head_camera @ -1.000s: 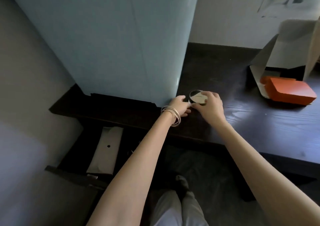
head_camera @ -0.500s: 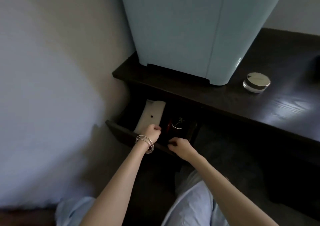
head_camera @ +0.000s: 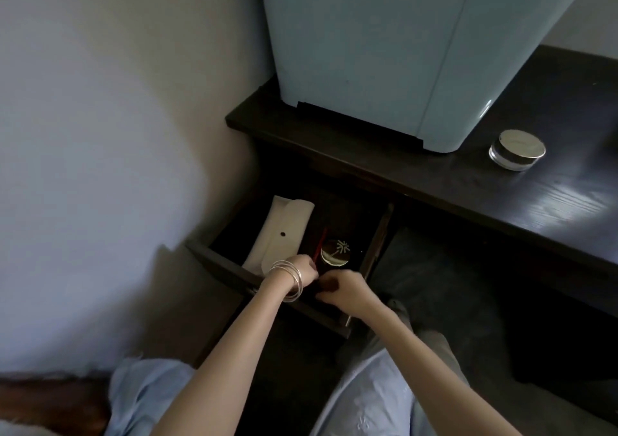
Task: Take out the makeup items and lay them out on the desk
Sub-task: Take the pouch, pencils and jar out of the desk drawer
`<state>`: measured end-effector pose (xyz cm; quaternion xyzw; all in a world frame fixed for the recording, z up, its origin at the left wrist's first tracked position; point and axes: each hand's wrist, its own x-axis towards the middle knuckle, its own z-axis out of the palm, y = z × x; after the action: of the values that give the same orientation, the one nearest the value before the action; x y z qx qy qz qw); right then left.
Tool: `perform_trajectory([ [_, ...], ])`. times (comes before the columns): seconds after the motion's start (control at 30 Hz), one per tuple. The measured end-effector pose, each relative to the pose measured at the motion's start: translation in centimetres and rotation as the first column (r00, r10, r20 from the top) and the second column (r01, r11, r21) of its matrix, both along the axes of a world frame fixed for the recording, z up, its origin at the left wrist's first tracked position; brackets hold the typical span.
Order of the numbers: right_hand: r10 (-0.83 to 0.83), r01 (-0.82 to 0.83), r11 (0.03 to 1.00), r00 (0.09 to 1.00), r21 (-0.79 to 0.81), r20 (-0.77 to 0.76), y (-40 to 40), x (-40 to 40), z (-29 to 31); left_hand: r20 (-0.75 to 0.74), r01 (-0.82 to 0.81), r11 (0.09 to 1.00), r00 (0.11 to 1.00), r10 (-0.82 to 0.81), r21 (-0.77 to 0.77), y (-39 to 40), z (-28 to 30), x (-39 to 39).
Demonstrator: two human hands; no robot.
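The open drawer (head_camera: 214, 256) under the dark desk (head_camera: 501, 208) holds a white pouch (head_camera: 284, 231), a thin red stick (head_camera: 321, 240) and a round dark compact with a gold pattern (head_camera: 336, 251). My left hand (head_camera: 302, 270), with bangles on the wrist, is inside the drawer and its fingertips pinch the near end of the red stick. Just right of it, my right hand (head_camera: 346, 290) has curled fingers at the drawer's front; what they touch is hidden. A round jar with a silver lid (head_camera: 516, 149) stands alone on the desk.
A tall light-blue appliance (head_camera: 384, 50) stands on the desk's left end, right beside the jar. A pale wall (head_camera: 100, 134) runs along the left of the drawer. My knees in light-blue fabric (head_camera: 374, 399) are below the drawer.
Both hands left the jar on the desk and went down into the drawer. In the last half second the left hand shifted right, from the pouch to the red stick.
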<state>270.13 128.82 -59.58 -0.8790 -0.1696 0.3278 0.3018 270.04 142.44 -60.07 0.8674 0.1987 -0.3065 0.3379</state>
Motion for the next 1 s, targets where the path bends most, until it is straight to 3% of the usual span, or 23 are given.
perform_trajectory([
  [0.1, -0.074, 0.087, 0.992, 0.987, -0.088, 0.145, 0.5, 3.7, -1.0, 0.041, -0.103, 0.993, 0.994, 0.105, -0.052, -0.8, -0.9, 1.9],
  [0.17, -0.001, 0.042, 0.978, 0.981, -0.206, 0.194, 1.2, 5.8, -2.0, 0.067, -0.128, 0.989, 0.989, 0.133, -0.067, -1.7, -1.9, 3.8],
  [0.3, 0.152, -0.075, 0.911, 0.975, -0.406, 0.162, 2.7, 8.7, -3.8, 0.024, -0.261, 0.965, 0.965, 0.261, -0.002, -3.3, -3.8, 6.4],
  [0.4, 0.173, -0.106, 0.871, 0.980, -0.479, 0.096, 3.5, 10.0, -5.1, -0.012, -0.366, 0.930, 0.930, 0.367, 0.042, -3.5, -4.9, 7.2],
  [0.53, 0.116, -0.024, 0.865, 0.982, -0.502, 0.152, 3.7, 10.0, -5.7, -0.095, -0.441, 0.891, 0.897, 0.432, -0.107, -3.3, -5.1, 7.6],
  [0.6, 0.109, 0.019, 0.879, 0.965, -0.476, 0.240, 3.6, 9.7, -5.0, -0.145, -0.539, 0.811, 0.842, 0.519, -0.227, -3.1, -4.9, 7.7],
  [0.7, 0.073, 0.032, 0.922, 0.964, -0.386, 0.254, 2.7, 9.6, -2.9, -0.178, -0.605, 0.704, 0.791, 0.585, -0.371, -2.7, -3.1, 7.0],
  [0.77, 0.003, 0.058, 0.971, 0.966, -0.230, 0.258, 1.4, 9.4, -0.6, -0.090, -0.544, 0.739, 0.825, 0.559, -0.397, -2.1, -0.8, 6.3],
  [0.83, -0.082, 0.108, 0.992, 0.943, -0.066, 0.321, 0.2, 8.8, 2.6, 0.089, -0.415, 0.824, 0.872, 0.481, -0.386, -1.4, 2.6, 6.0],
  [0.9, -0.159, 0.156, 0.987, 0.903, 0.039, 0.399, -0.8, 8.2, 6.4, 0.258, -0.294, 0.912, 0.893, 0.369, -0.286, -1.6, 6.8, 6.1],
  [1.0, -0.392, 0.293, 0.906, 0.852, 0.304, 0.346, -3.3, 8.2, 12.3, 0.455, -0.183, 0.935, 0.834, 0.312, -0.305, -4.0, 13.0, 6.9],
])
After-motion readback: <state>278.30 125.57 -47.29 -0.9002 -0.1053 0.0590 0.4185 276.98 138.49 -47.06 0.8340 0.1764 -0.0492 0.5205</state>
